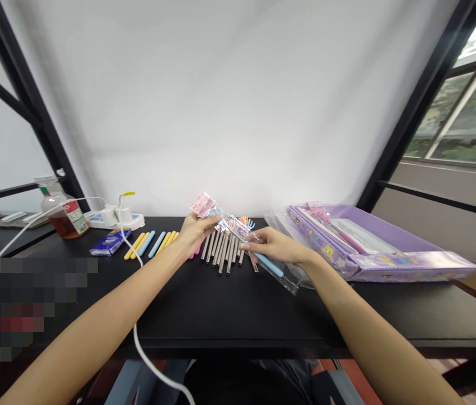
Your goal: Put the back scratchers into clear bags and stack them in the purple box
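Head view: packet (pixel 238 226) held, cable (pixel 137 340) under left forearm (pixel 124 304).

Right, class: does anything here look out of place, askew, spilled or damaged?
The long white cable looks out of place: it passes beneath the left forearm and dangles over the front edge of the black table, where it could snag. No spill or damage shows.

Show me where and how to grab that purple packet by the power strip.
Pinch the purple packet by its left end, coming from the front left. It lies flat with that end exposed, while the white cable passes over its right end and the power strip sits just behind.
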